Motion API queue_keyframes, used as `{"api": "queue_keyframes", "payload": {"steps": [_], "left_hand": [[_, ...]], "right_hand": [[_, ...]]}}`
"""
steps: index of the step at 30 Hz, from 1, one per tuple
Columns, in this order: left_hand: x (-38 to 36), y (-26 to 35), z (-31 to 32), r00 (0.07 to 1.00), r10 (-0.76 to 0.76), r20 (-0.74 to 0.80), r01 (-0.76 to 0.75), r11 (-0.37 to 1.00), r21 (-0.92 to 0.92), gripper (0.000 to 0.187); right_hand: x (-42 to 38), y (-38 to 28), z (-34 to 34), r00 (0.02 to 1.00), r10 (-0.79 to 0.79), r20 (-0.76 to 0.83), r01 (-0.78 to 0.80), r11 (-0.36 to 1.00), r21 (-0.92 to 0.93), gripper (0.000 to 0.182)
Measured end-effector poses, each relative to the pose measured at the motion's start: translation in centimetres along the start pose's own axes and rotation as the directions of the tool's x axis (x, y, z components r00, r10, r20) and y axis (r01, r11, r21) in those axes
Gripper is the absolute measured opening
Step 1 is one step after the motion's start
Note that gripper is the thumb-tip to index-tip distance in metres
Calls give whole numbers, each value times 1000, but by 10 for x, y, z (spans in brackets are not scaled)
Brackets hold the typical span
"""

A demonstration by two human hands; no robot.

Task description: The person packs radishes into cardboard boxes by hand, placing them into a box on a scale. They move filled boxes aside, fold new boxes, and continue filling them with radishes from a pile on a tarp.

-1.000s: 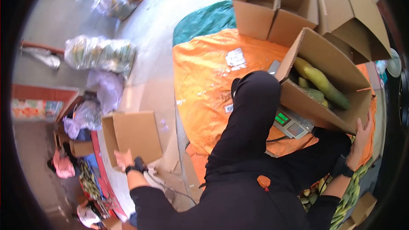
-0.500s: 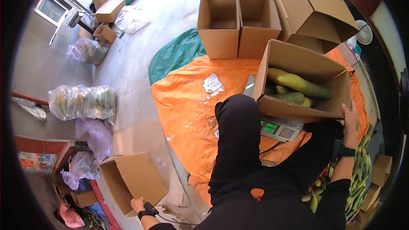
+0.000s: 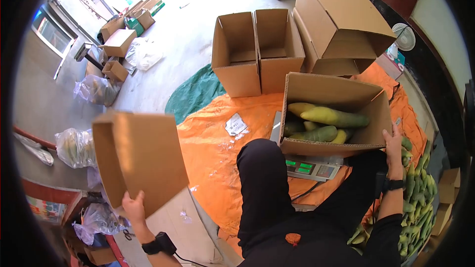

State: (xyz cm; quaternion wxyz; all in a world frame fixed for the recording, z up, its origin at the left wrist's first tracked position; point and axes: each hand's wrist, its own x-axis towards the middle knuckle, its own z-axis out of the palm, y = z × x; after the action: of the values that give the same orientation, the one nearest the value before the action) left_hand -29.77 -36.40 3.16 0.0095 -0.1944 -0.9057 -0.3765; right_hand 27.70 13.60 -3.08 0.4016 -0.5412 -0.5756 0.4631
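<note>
My left hand (image 3: 133, 207) grips the lower edge of a cardboard box (image 3: 156, 160), which is tilted and raised off the floor at the left. My right hand (image 3: 394, 146) holds the right edge of another open cardboard box (image 3: 331, 149), with the thumb up along its side. Several long yellow-green fruits (image 3: 336, 116), like large cucumbers, lie inside that box. It rests on a digital scale (image 3: 312, 169) with lit green displays, between my knees. The scale's platform is mostly hidden under the box.
Two open boxes (image 3: 242, 81) and stacked larger boxes (image 3: 346, 10) stand ahead. An orange tarp (image 3: 213, 143) covers the floor. A pile of long green fruits (image 3: 418, 193) lies at my right. Filled plastic bags (image 3: 76, 147) line the left. A fan (image 3: 405, 37) stands at the far right.
My left hand has lifted its box from the floor, up and forward. My right hand stays on the edge of the box with the fruits. The view has shifted a little.
</note>
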Motion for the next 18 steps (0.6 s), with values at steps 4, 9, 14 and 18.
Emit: {"api": "queue_keyframes", "payload": {"steps": [4, 9, 14, 18], "left_hand": [[72, 85, 29, 996, -49, -74, 12, 901, -434, 29], [150, 195, 103, 977, 185, 103, 9, 449, -893, 33], [205, 291, 230, 938, 185, 291, 257, 187, -948, 33], [217, 341, 335, 945, 100, 311, 292, 167, -942, 32]], "right_hand": [[-5, -6, 5, 999, -4, -39, 3, 999, -32, 46], [-2, 2, 1, 999, -29, -46, 26, 998, -49, 45], [-7, -3, 5, 998, -18, -56, 18, 1000, 6, 45], [-11, -16, 10, 999, -10, -42, 10, 1000, 13, 45]]}}
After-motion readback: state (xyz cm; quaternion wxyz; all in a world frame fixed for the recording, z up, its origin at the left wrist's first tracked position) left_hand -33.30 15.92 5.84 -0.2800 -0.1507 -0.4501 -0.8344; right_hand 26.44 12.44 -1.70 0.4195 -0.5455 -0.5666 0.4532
